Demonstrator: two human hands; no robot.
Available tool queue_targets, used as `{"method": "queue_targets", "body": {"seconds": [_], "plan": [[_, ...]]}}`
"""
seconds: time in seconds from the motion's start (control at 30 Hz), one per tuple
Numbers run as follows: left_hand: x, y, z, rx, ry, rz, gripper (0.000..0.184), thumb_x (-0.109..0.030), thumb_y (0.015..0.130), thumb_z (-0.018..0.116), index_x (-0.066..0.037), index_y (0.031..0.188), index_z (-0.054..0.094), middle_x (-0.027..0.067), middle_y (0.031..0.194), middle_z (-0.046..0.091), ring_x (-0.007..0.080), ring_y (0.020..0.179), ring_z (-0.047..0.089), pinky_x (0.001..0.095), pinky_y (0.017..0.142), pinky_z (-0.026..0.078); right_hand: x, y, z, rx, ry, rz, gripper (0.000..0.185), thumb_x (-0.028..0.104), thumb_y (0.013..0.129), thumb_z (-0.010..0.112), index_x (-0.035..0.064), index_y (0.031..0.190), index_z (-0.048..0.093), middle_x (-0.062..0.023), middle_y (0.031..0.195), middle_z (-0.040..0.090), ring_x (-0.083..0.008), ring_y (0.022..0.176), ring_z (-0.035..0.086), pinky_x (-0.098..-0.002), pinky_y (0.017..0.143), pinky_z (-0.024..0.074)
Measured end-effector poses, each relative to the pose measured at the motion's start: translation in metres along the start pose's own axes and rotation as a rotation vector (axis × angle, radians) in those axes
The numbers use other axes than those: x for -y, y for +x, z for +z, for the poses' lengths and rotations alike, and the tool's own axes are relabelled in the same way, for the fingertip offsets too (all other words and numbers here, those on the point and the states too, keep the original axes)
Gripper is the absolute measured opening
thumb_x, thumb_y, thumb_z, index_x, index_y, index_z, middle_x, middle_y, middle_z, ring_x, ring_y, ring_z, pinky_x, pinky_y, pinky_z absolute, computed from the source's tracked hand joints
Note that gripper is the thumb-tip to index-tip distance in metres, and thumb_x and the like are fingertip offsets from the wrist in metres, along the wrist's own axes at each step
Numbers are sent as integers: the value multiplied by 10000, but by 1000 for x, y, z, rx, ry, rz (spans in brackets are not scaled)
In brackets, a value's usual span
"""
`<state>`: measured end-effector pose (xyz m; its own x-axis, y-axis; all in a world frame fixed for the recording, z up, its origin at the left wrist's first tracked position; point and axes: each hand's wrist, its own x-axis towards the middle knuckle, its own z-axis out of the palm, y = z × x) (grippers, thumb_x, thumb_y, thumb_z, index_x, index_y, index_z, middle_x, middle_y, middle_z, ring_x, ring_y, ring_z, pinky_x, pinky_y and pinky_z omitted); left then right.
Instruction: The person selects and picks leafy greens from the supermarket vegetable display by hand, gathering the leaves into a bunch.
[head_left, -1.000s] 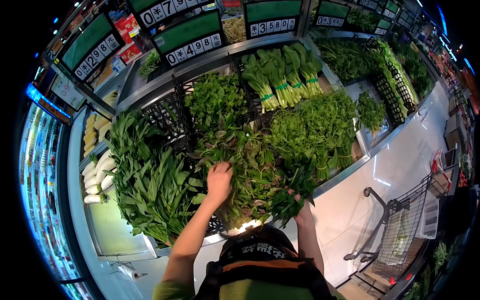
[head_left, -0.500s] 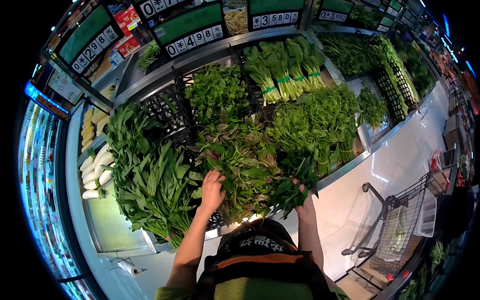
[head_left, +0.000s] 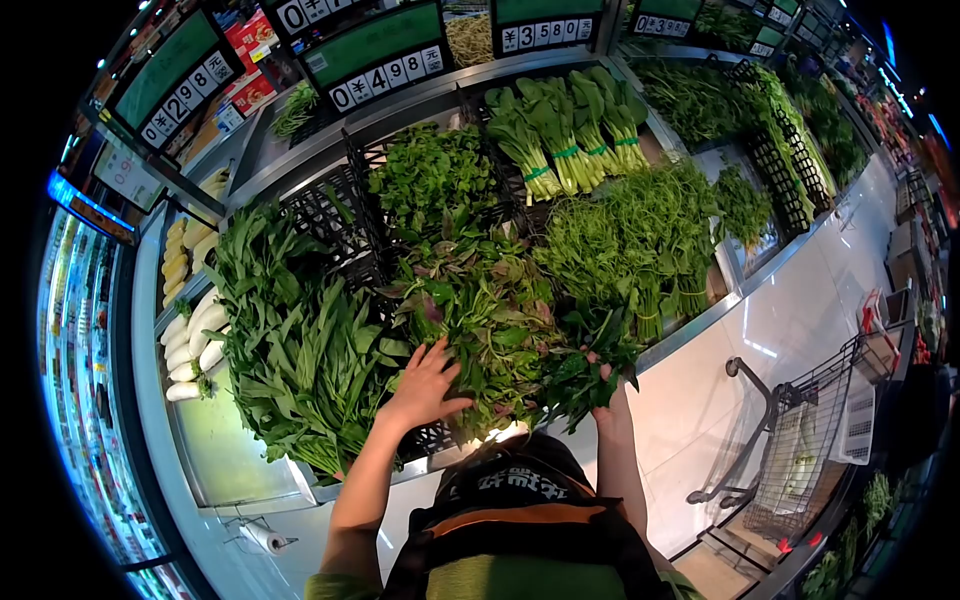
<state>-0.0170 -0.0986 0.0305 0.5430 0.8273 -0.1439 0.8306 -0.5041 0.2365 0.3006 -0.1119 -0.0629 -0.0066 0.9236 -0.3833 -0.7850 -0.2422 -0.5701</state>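
Note:
My left hand (head_left: 424, 390) has its fingers spread over the near left edge of a heap of green and purplish leafy greens (head_left: 490, 310); nothing shows in its grasp. On the right, my right hand (head_left: 610, 398) is wrapped around a bunch of dark green leaves (head_left: 585, 375), which hides most of its fingers. That bunch is at the heap's right front edge. Left of my left hand lies a pile of long-leaved greens (head_left: 330, 370). Fine-stemmed greens (head_left: 630, 235) lie behind my right hand.
Black crates (head_left: 335, 225) hold greens, and banded bok choy (head_left: 570, 130) lies at the back. White radishes (head_left: 205, 335) sit at left. Price signs (head_left: 385, 60) hang above the metal-edged stand. A shopping cart (head_left: 800, 440) stands on the tiled floor at right.
My left hand has gone from curled fingers at the leaves to spread fingers, with its thumb stretched out to the right. My right hand stays around its bunch, nearly in place.

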Motion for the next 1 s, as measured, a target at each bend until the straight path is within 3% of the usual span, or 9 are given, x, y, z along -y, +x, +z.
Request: {"method": "queue_targets", "body": {"seconds": [0.13,0.17,0.27,0.37,0.47,0.6,0.73,0.83,1.0], "plan": [[0,6,-44,167,-200,-24,555,-548,775,577,-82,1070,638,137,1266,497,291,1230,411,435,1012,326,-3,-3,-2,74,112,-40,324,128,765,685,7,1049,588,-91,1059,619,-168,926,596,-311,829,489],[-2,11,-58,85,-172,1,451,-506,800,577,-90,947,672,113,1119,583,299,1051,550,404,860,446,-2,-5,-1,62,101,-41,324,129,764,686,6,1048,589,-87,1052,619,-167,919,597,-310,822,492],[2,44,-66,-282,-359,-152,318,-353,838,597,-52,745,639,72,771,597,262,702,601,352,613,467,2,-12,14,37,84,-38,329,128,760,688,5,1049,588,-77,1034,621,-163,902,599,-307,800,500],[4,86,-40,-501,-451,-375,293,-331,805,635,-46,740,651,104,768,614,265,706,606,350,618,469,-1,-15,15,10,81,-15,339,120,755,688,3,1056,584,-75,1034,619,-165,896,600,-307,794,503],[2,106,-8,-253,-184,-556,300,-350,737,695,-53,713,664,95,696,631,255,693,626,350,622,476,-1,-19,21,-24,63,-2,354,105,747,683,-4,1067,577,-86,1057,614,-178,911,600,-313,815,498],[8,100,31,-150,6,-517,288,-298,677,744,-81,844,654,88,935,593,268,923,564,442,819,406,-9,-18,12,-5,94,-10,377,89,733,679,-14,1079,570,-103,1077,608,-196,935,597,-322,848,489],[16,92,32,-301,-373,-513,210,-199,722,720,-56,846,627,57,862,579,214,833,555,386,773,404,-11,-17,14,-37,114,6,364,81,734,693,0,1068,572,-95,1043,619,-191,915,605,-318,833,497],[23,89,12,-268,-1289,-504,187,-165,751,720,-47,858,622,9,823,563,129,788,523,292,753,400,-8,-20,33,-17,104,-42,335,76,750,692,14,1058,575,-76,1001,628,-180,875,613,-306,784,513],[4,75,-23,-470,-1591,-472,126,-131,774,700,-85,855,616,-12,902,572,86,802,505,238,806,382,-3,-27,62,15,92,-45,307,79,768,686,31,1051,578,-57,963,630,-170,840,615,-296,722,521]]}}
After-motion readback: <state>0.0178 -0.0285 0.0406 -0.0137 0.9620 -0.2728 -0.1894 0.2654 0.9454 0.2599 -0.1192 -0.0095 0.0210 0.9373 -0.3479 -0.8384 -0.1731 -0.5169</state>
